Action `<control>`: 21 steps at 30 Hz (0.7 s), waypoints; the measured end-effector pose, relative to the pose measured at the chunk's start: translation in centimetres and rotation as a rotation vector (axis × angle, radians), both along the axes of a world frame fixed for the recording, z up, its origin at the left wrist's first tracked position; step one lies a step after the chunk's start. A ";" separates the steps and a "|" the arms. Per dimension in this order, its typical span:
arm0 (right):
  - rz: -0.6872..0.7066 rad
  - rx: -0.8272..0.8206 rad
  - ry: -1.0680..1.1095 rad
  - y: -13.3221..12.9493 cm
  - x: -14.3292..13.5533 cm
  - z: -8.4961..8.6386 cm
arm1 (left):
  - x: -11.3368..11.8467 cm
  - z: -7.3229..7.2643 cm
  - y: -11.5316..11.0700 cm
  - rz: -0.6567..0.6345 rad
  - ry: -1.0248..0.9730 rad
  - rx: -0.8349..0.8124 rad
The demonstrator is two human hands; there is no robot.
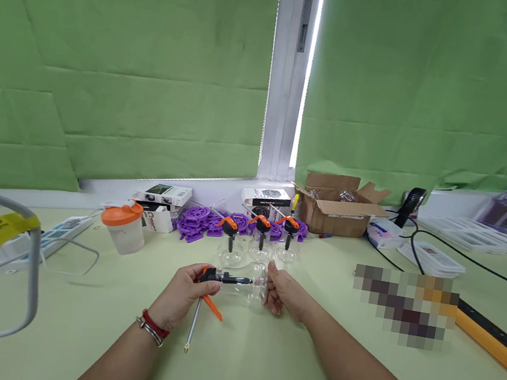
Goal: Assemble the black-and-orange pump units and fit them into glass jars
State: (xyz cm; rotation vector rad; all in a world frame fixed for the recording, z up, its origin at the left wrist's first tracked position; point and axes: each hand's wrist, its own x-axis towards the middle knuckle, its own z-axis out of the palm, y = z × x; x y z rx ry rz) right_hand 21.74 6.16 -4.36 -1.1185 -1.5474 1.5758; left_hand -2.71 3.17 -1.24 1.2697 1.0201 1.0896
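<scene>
A clear spray bottle (244,287) lies sideways between my hands, with a black-and-orange head, an orange lever and a thin metal tube that ends in a brass-coloured tip. My left hand (188,289) is closed around the head, thumb on top. At the other end, my right hand (282,291) grips the bottle's base with curled fingers. Just beyond stand three similar bottles with orange-and-black heads: a left one (229,251), a middle one (261,243) and a right one (286,247).
Purple plastic parts (194,222) are heaped behind the bottles. An open cardboard box (341,214) stands at the back, with small printed boxes (164,201) farther left. An orange-lidded cup (125,230) and a grey metal frame (32,289) are at left; black cables (414,243) run at right.
</scene>
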 end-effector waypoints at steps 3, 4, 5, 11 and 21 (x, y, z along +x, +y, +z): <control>0.022 0.064 0.119 -0.4 0.2 0.7 | -0.2 0.1 0.1 0.023 -0.018 0.001; 0.033 0.093 0.167 -0.6 0.3 1.0 | -0.2 0.1 0.1 0.030 -0.023 -0.002; 0.049 0.119 0.206 -0.7 0.4 1.2 | -0.3 0.1 0.2 0.034 -0.029 -0.006; 0.085 0.153 0.253 -0.8 0.7 1.1 | -0.5 -0.2 0.4 -0.001 -0.037 0.009; 0.063 0.007 0.075 -0.2 0.2 0.1 | 0.0 0.2 0.0 0.023 0.022 0.002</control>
